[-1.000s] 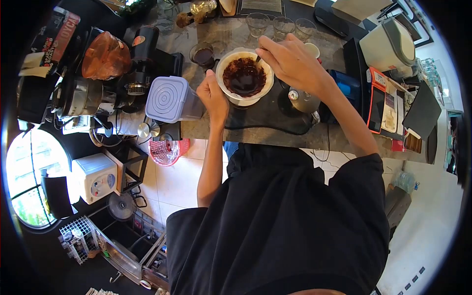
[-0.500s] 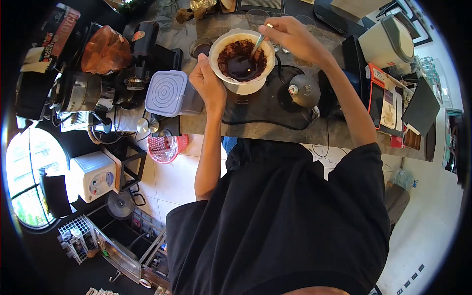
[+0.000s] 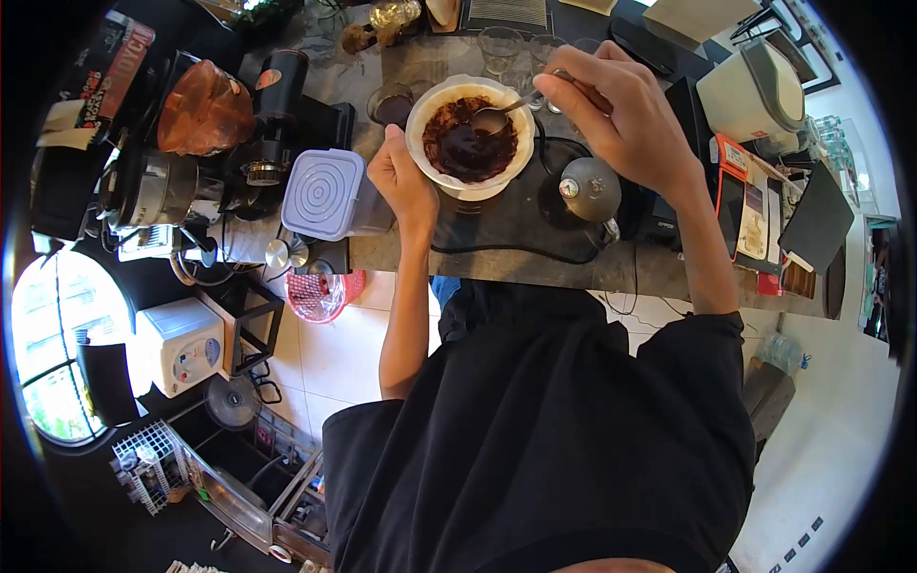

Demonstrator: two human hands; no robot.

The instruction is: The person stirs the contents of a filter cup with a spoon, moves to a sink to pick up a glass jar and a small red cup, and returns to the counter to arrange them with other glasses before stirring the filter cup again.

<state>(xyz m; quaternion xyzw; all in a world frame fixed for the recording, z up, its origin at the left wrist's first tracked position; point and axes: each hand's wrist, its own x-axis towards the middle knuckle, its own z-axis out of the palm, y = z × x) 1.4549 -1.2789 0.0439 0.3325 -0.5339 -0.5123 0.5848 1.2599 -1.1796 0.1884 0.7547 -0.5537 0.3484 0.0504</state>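
A white coffee dripper (image 3: 468,195) lined with a pale paper filter (image 3: 417,143) stands on the counter in front of me. Dark wet coffee grounds (image 3: 465,153) fill the filter, with liquid on top. My left hand (image 3: 405,181) is closed at the dripper's left side, apparently gripping its handle, which the fingers hide. My right hand (image 3: 626,119) pinches the handle of a metal spoon (image 3: 491,120). The spoon slants in over the right rim, its bowl at the surface of the grounds. A small glass with dark liquid (image 3: 391,104) stands just behind my left hand.
A gooseneck kettle (image 3: 590,189) with a dial sits right of the dripper. To the left are a lidded plastic container (image 3: 325,191) and a coffee grinder (image 3: 279,95). Several clear glasses (image 3: 500,50) stand behind. A black cable (image 3: 516,236) curves along the counter.
My right hand has moved right and toward me and now holds the spoon at a flatter slant. The spoon's bowl, earlier sunk in the coffee, shows at the surface. My left hand stays at the dripper.
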